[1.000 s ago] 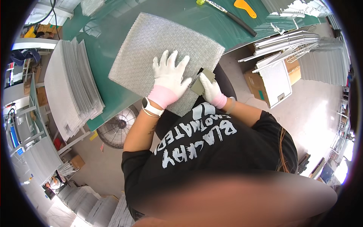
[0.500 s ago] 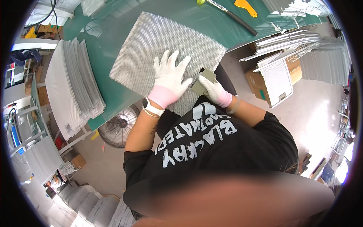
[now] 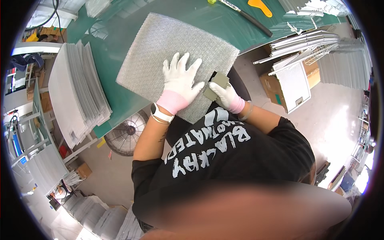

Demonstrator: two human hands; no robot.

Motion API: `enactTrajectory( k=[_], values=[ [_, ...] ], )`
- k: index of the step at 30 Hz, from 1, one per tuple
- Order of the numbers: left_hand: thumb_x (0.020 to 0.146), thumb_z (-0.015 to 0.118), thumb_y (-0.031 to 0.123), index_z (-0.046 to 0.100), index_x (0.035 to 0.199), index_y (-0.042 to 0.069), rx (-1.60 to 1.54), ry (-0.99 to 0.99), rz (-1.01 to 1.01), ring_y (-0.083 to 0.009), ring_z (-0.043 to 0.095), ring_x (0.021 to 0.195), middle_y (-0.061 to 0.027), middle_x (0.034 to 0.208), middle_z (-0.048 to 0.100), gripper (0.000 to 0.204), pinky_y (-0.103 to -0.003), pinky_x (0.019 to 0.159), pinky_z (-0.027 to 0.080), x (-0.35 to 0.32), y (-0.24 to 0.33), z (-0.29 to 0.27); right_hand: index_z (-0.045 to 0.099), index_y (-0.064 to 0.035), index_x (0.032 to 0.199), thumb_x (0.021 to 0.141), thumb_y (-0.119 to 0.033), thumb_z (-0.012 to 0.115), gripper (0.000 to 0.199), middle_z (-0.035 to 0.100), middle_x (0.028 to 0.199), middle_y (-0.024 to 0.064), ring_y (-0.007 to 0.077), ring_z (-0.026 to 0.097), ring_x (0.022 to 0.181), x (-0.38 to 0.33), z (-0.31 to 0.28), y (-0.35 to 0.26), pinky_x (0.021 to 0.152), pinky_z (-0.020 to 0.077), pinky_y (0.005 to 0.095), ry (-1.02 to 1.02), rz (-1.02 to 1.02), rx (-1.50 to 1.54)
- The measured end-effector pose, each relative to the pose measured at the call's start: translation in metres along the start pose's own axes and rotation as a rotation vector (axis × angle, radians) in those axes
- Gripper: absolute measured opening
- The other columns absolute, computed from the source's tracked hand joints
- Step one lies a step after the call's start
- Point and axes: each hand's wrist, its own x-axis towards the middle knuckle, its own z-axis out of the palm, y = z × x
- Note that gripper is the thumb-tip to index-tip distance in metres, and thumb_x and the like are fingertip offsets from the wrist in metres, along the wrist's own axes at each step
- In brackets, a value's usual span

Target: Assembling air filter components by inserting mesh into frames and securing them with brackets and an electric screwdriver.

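A square silvery mesh panel (image 3: 168,44) lies turned at an angle on the green table, its near corner reaching past the table's edge toward my lap. My left hand (image 3: 179,78), in a white glove with a pink cuff, rests flat on the panel with fingers spread. In my right hand (image 3: 226,95), gloved the same way, is a grey-green rectangular block (image 3: 220,80) with a black face. The block sits against the panel's right-hand near edge. My right fingers are mostly hidden behind the block; the thumb lies across it.
Tall stacked panels (image 3: 78,92) stand at the table's left. A black-handled tool (image 3: 256,24) and an orange scraper (image 3: 260,7) lie at the far right of the green table (image 3: 116,30). A floor fan (image 3: 130,130) is below the near edge; more panels (image 3: 304,44) are at right.
Almost nothing differs. My right hand and the block have shifted very slightly, while my left hand keeps its place on the panel.
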Motion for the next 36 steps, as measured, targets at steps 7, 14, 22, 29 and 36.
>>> enactTrajectory(
  k=[7, 14, 22, 29, 36],
  values=[
    [0.081, 0.07, 0.036, 0.046, 0.143, 0.019, 0.006, -0.034, -0.014, -0.0446, 0.026, 0.14, -0.0208, 0.148, 0.035, 0.069, -0.065, 0.114, 0.016, 0.0, 0.004, 0.0, 0.061, -0.0043, 0.114, 0.1, -0.016, 0.058, 0.019, 0.063, 0.098, 0.0017, 0.0112, 0.061, 0.092, 0.007, -0.006, 0.01, 0.08, 0.0521, 0.0292, 0.044, -0.013, -0.141],
    [0.081, 0.071, 0.036, 0.044, 0.144, 0.018, 0.061, -0.042, -0.032, -0.0447, 0.026, 0.14, -0.0211, 0.148, 0.035, 0.071, -0.066, 0.114, 0.016, -0.001, 0.008, 0.002, 0.061, -0.0026, 0.118, 0.102, -0.017, 0.055, 0.023, 0.064, 0.106, 0.0016, 0.01, 0.06, 0.097, 0.021, -0.012, 0.048, 0.084, 0.0517, 0.0288, 0.264, -0.928, -1.069],
    [0.082, 0.07, 0.037, 0.046, 0.144, 0.017, 0.055, -0.046, -0.042, -0.044, 0.027, 0.14, -0.0212, 0.147, 0.037, 0.069, -0.066, 0.114, 0.017, -0.002, 0.014, 0.003, 0.065, -0.0038, 0.106, 0.098, -0.019, 0.063, 0.017, 0.066, 0.094, -0.0012, 0.0068, 0.062, 0.081, 0.004, 0.012, -0.02, 0.074, 0.053, 0.0254, 0.163, -0.023, 0.084],
    [0.085, 0.066, 0.038, 0.048, 0.142, 0.017, 0.115, -0.057, -0.023, -0.0445, 0.027, 0.14, -0.0226, 0.147, 0.037, 0.063, -0.066, 0.114, 0.016, 0.005, 0.016, 0.004, 0.066, -0.0065, 0.103, 0.099, -0.031, 0.062, 0.026, 0.065, 0.082, -0.0001, 0.007, 0.062, 0.075, 0.023, 0.018, -0.012, 0.067, 0.0519, 0.0231, 0.25, -0.034, 0.103],
    [0.089, 0.062, 0.034, 0.053, 0.138, 0.014, 0.155, -0.015, 0.149, -0.0416, 0.032, 0.139, -0.0171, 0.142, 0.046, 0.053, -0.061, 0.116, 0.018, 0.051, -0.068, -0.024, 0.067, 0.0016, 0.11, 0.082, -0.035, 0.076, 0.047, 0.072, 0.094, 0.0132, 0.0228, 0.07, 0.086, 0.026, -0.028, -0.064, 0.08, 0.0557, 0.0351, -0.206, -0.141, -0.993]
  ],
)
